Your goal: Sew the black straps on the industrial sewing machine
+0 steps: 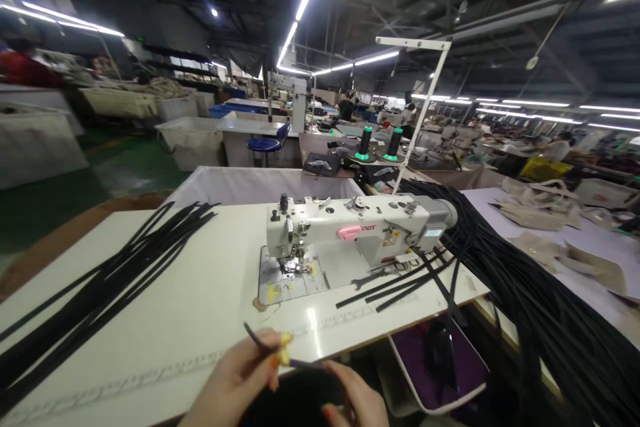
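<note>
A thin black strip (303, 365) runs between my two hands at the table's front edge. My left hand (250, 370) pinches it near one end, which sticks up past the fingers; yellow covers show on the fingertips. Closed on the strip farther right is my right hand (353, 397), partly cut off by the bottom edge. Beyond both hands stands a white sewing machine (345, 227) with a pink piece on its arm. Three black strip ends (395, 287) lie on the table to the right of its needle area.
Black strips (135, 260) lie on the white table (200, 307) at left. A large bundle of black strips (530, 293) hangs at right. Behind the machine are thread cones (365, 143), a white thread stand (425, 107) and a blue stool (264, 145). A purple-lined bin (415, 360) sits below.
</note>
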A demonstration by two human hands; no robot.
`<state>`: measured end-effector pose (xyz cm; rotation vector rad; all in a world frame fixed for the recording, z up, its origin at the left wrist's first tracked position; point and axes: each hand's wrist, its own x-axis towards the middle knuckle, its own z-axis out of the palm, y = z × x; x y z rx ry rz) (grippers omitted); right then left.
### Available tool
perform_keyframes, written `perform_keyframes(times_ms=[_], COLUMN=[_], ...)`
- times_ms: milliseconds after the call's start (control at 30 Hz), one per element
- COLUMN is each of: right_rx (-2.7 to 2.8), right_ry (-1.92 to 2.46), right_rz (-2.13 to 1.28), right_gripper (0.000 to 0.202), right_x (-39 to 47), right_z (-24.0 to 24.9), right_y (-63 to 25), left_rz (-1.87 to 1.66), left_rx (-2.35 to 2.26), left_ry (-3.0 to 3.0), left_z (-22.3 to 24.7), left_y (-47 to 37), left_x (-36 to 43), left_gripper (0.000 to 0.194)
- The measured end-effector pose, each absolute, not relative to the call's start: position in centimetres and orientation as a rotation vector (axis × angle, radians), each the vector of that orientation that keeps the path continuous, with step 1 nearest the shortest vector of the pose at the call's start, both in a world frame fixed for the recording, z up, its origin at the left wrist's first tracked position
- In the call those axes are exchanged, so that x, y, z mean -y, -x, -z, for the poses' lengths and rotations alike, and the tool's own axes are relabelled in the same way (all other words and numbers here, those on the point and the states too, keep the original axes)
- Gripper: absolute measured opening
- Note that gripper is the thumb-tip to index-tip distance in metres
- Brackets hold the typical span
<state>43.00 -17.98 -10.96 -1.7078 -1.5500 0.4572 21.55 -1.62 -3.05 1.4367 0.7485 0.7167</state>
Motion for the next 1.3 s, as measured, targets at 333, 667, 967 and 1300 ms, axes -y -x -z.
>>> perform_keyframes(times_ms=[333, 667, 967, 1300], right_rx=[1.415, 0.946, 0.958, 0.953], right_ry=[1.457, 1.473, 1.462, 1.427], right_rz=[-1.0, -1.123, -1.207, -1.165], right_gripper=[0.056, 0.061, 0.037, 0.029], right_x=[8.4, 3.2, 2.0, 1.1], right_z=[10.8, 10.9, 10.3, 10.0], right_y=[-37.6, -39.5, -40.0, -39.7], left_rz=[-0.785, -0.745, -0.654, -0.632], left_rx=[-0.958, -0.934, -0.833, -0.797], left_ry=[-1.537, -2.671, -2.835, -2.809], left_z=[7.7, 11.9, 13.6, 13.4], left_y=[-23.0, -25.8, -26.8, -26.9], left_x=[-4.3, -9.6, -9.9, -10.8], left_gripper=[0.049, 0.032, 0.034, 0.035])
